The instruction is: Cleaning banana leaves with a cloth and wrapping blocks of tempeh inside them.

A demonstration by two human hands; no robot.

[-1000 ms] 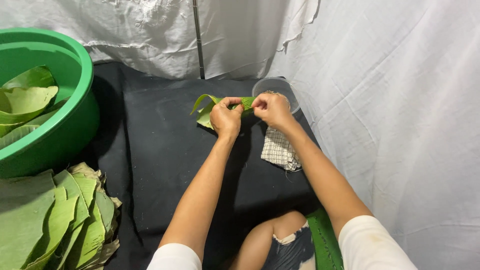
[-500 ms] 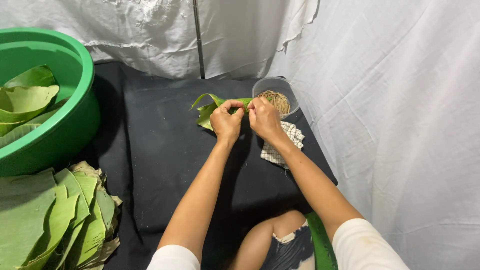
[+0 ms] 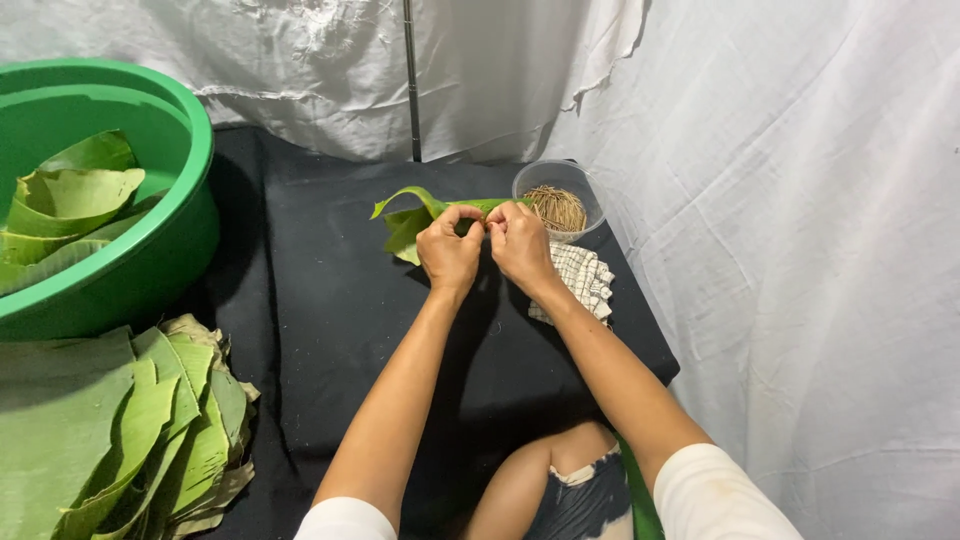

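Now | left hand, right hand pinch leaf strip | long axis left-right

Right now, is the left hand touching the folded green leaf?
Touching. Head view: left hand fingers pinch the folded green leaf, right hand alongside.

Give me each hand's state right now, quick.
Left hand: closed, pinching the green leaf.
Right hand: closed, pinching the same leaf beside the left.
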